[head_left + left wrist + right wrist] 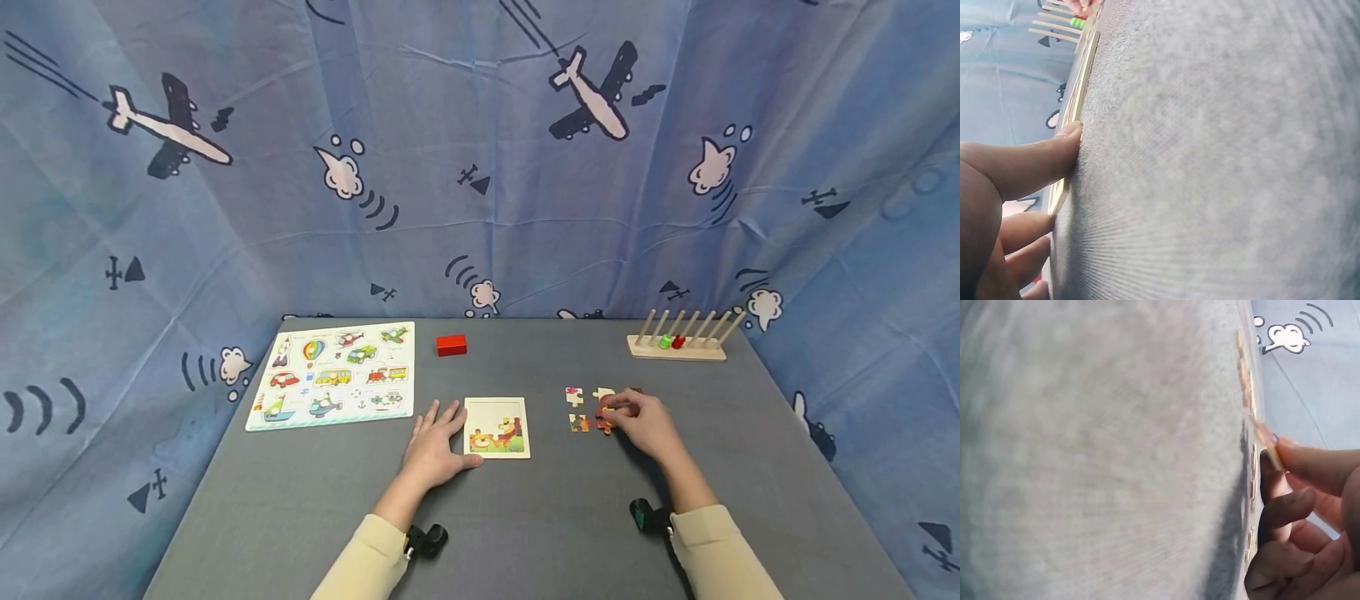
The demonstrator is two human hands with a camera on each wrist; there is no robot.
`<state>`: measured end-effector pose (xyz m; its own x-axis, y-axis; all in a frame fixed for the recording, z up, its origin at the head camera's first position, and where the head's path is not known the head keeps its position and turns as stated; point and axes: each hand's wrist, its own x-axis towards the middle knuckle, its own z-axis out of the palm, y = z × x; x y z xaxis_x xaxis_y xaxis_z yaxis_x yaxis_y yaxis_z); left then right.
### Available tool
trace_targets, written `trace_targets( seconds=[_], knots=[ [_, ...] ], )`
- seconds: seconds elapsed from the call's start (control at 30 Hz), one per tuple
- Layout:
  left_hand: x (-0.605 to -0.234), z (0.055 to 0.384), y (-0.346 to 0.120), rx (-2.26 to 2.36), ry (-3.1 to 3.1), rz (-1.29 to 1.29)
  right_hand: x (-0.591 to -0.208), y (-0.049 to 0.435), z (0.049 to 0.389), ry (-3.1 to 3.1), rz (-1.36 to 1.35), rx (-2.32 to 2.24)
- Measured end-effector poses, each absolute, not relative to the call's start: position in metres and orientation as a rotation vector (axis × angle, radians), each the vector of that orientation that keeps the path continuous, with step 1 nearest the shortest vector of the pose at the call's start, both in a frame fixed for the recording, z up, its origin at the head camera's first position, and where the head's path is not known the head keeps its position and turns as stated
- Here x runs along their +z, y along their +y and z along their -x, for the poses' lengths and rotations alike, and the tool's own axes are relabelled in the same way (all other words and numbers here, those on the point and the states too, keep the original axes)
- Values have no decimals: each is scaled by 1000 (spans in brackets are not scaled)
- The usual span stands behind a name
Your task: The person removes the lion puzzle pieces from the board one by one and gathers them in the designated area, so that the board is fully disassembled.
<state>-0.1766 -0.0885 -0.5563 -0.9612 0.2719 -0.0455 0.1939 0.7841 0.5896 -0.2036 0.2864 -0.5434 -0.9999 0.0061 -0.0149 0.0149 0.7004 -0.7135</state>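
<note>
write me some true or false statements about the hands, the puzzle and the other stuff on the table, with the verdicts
1. The right hand pinches a puzzle piece. True.
2. The left hand touches the puzzle tray. True.
3. The puzzle tray is completely filled. False: its upper part is bare, and loose pieces lie to its right.
4. In the head view, the red block sits between the picture board and the peg rack. True.
5. The peg rack carries only blue beads. False: green and red ones show.
6. The picture board lies right of the puzzle tray. False: it lies left.
</note>
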Motion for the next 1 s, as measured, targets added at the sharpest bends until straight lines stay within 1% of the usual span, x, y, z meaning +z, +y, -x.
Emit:
trace_targets(
  seconds=[0.4, 0.67, 0.77, 1.0],
  knots=[
    [-556, 176, -88, 927, 2842, -371, -542, 285, 203, 2958, -107, -1033],
    [-555, 176, -88, 929, 2843, -370, -539, 287, 203, 2958, -150, -992],
    [-556, 176, -88, 933, 2843, -368, -535, 286, 204, 2984, -132, -993],
    [-557, 177, -87, 935, 2834, -351, -517, 273, 205, 3048, 2, -1103]
  ],
)
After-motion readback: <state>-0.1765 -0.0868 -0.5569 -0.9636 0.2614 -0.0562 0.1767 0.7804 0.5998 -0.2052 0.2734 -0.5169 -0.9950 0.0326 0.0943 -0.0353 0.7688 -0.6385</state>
